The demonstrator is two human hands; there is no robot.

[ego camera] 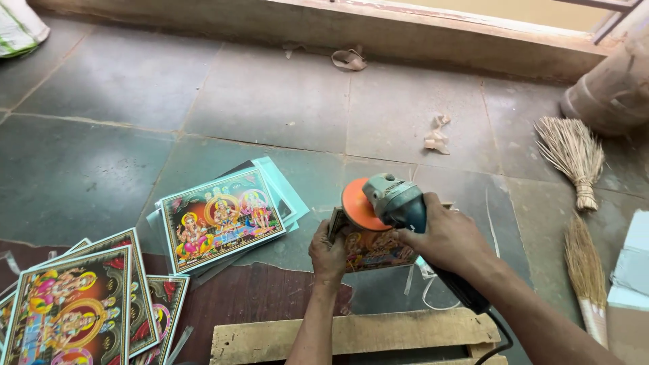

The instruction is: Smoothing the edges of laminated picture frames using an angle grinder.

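My right hand (448, 238) grips a blue-grey angle grinder (397, 201) with an orange disc (358, 205). The disc sits against the top edge of a colourful picture panel (374, 249). My left hand (328, 255) holds that panel upright by its left side. The panel stands on the stone floor just beyond a wooden pallet (351, 334). The grinder's black cable (499, 332) trails down to the right.
A stack of similar picture panels (220, 220) lies on the floor to the left, with more panels (74, 311) at the lower left. Two straw brooms (573, 155) lie at the right near a box (632, 270). Crumpled scraps (437, 135) lie farther back, before a raised ledge (351, 27).
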